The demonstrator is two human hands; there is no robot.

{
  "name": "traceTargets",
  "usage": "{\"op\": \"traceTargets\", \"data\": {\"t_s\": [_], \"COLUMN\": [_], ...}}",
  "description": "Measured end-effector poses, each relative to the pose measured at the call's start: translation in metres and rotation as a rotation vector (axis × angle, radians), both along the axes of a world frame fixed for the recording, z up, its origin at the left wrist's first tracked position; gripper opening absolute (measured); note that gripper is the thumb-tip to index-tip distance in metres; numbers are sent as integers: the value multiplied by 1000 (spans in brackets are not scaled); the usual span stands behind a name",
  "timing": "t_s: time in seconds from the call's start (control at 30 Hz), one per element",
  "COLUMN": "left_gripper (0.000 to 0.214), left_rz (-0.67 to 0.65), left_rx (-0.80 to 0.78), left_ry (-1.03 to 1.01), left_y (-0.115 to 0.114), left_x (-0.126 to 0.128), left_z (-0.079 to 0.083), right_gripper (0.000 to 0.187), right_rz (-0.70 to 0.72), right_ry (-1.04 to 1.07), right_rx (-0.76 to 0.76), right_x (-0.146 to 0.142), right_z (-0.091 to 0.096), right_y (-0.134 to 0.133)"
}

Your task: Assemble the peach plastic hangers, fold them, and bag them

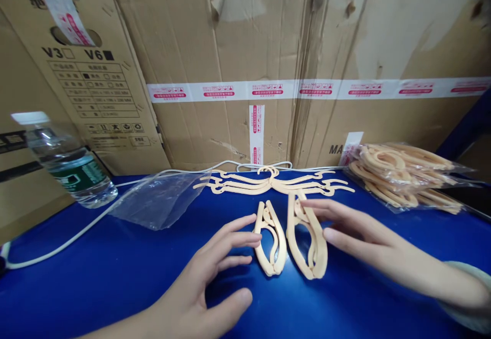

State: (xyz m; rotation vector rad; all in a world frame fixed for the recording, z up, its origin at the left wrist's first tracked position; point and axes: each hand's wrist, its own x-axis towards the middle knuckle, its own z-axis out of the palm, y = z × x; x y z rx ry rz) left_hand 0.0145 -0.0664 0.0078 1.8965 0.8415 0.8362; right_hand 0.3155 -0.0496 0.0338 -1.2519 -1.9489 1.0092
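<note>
Two folded beige plastic hangers lie side by side on the blue table: the left folded hanger (270, 239) and the right folded hanger (307, 242). My left hand (215, 272) is open, fingers spread, its fingertips touching the left side of the left one. My right hand (356, 236) is open too, fingers stretched flat over the top of the right one. Behind them lies a spread pile of unfolded hangers (272, 182).
A clear plastic bag (161, 201) lies left of the hangers, and a water bottle (69, 162) stands at far left. A white cable (76, 226) runs across the table (115, 277). Bagged hangers (406, 173) sit at right. Cardboard boxes (245, 47) wall the back.
</note>
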Motion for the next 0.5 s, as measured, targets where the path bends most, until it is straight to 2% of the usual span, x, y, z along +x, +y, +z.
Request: {"op": "traceTargets", "data": {"t_s": [0.1, 0.17, 0.33, 0.5], "left_gripper": [47, 48, 46, 50], "left_rz": [43, 76, -13, -74], "left_rx": [82, 183, 360, 427], "left_ry": [84, 155, 318, 423], "left_y": [1, 1, -1, -4], "left_x": [1, 1, 1, 2], "left_z": [2, 5, 14, 11], "right_gripper": [58, 58, 50, 35], "right_rz": [76, 99, 166, 251], "right_ry": [-343, -459, -588, -670], "right_rx": [135, 202, 397, 510], "right_x": [5, 7, 3, -8], "right_z": [-6, -7, 4, 10], "right_y": [1, -2, -10, -16]}}
